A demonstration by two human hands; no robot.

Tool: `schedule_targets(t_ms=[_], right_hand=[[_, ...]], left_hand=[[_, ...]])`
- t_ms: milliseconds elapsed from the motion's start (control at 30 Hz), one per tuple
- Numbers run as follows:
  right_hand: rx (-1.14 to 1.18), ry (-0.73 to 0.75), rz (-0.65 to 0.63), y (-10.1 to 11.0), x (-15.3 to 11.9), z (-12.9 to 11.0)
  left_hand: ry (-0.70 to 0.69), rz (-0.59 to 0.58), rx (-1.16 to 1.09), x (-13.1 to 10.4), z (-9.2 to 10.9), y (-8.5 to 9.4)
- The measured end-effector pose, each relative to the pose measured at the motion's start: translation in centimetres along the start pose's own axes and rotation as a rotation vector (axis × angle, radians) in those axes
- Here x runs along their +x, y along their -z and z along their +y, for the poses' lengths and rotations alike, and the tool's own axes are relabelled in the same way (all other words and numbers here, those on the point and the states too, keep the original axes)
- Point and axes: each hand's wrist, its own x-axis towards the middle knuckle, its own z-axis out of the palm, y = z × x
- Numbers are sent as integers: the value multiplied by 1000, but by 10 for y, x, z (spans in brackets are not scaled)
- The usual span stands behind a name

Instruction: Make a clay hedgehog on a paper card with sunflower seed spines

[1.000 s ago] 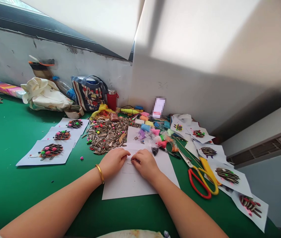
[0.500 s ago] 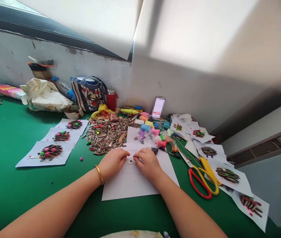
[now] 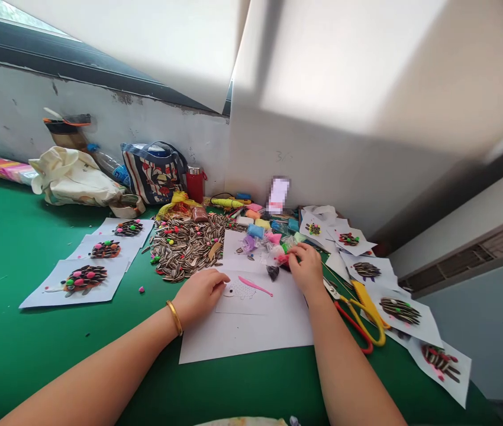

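Note:
A drawing of a hedgehog [image 3: 246, 290] with a dark eye lies on the white paper [image 3: 251, 337] before me, and a pink modelling tool [image 3: 255, 286] rests across it. Beside the drawing's snout is my left hand [image 3: 202, 296], its fingers curled and pressed together; whatever they hold, if anything, is too small to make out. My right hand [image 3: 307, 269] reaches to the bagged clay at the paper's far right, fingers closed at a bag of red clay [image 3: 282, 259]. A bag of black clay [image 3: 273, 272] lies just left of that hand.
Sunflower seeds [image 3: 184, 245] form a heap behind my left hand. Scissors [image 3: 358, 319] lie right of my right forearm. Finished seed hedgehog cards [image 3: 74, 284] sit at left, and more cards [image 3: 411, 313] line the right edge. Bags [image 3: 156, 171] and a red flask [image 3: 195, 183] stand by the wall.
My right hand has left the drawing and moved right and away to the clay bags, uncovering the hedgehog and the pink tool. My left hand stays by the snout. The view shifts slightly.

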Motion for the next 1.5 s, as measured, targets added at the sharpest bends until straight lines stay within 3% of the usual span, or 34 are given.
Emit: schedule_targets(t_ms=[167,400,600,700,867,967,1067,1133,1300,1400,1500], right_hand=[[-11,-47,-91,-6,-3,-10],[112,1,120,-1,-1,-4],[55,57,-81,-4,-3,1],[-37,54,-110,-6,-7,-2],[-91,57,-86,-4,-8,-5],[-79,50,9,0,-7,-7],[9,114,129,6,-11,-20],[144,250,136,9,-19,-36],[390,534,-99,8,-51,-87],[426,562,-154,6,-63,-105],[444,565,-181,5,-66,-108]], left_hand=[[4,-14,0,0,4,1],[7,-14,-13,0,3,1],[-12,-6,-25,0,3,1],[-24,11,-36,0,2,1],[-43,40,-56,0,2,0],[-50,54,-72,0,2,0],[-51,100,-118,0,4,0],[-74,174,-170,-2,7,0],[-182,316,-291,-8,18,-1],[-164,336,-313,-9,21,-1],[-118,349,-313,-8,19,-1]])
